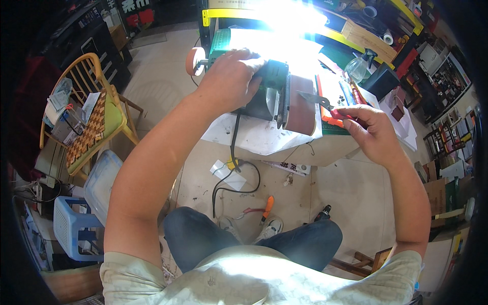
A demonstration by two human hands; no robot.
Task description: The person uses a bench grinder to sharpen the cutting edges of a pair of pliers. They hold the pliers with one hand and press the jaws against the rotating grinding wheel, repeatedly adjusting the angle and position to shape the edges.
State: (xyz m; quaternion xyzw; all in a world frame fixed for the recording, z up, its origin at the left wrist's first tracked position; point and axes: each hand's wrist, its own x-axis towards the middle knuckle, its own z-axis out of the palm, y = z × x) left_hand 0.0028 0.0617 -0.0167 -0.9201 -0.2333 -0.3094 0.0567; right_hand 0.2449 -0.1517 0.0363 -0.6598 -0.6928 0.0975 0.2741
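Note:
My left hand (235,76) lies over the top of a green belt sander (276,75) on the worktable, fingers bent round its body and partly hidden by glare. The brown sanding belt (302,104) faces right, and a round buffing wheel (193,61) sits on the shaft at the machine's left. In my right hand (370,122) is a pair of red-handled scissors (320,100), gripped by the handles. Their grey blades point left, close to the belt; whether they touch it I cannot tell.
A bright lamp (292,18) glares at the back. White paper (244,136) lies under the sander, with a spray bottle (359,67) further right. The sander's black cord (235,134) hangs to the floor, where an orange-handled tool (267,209) lies. A wooden chair (96,117) stands left.

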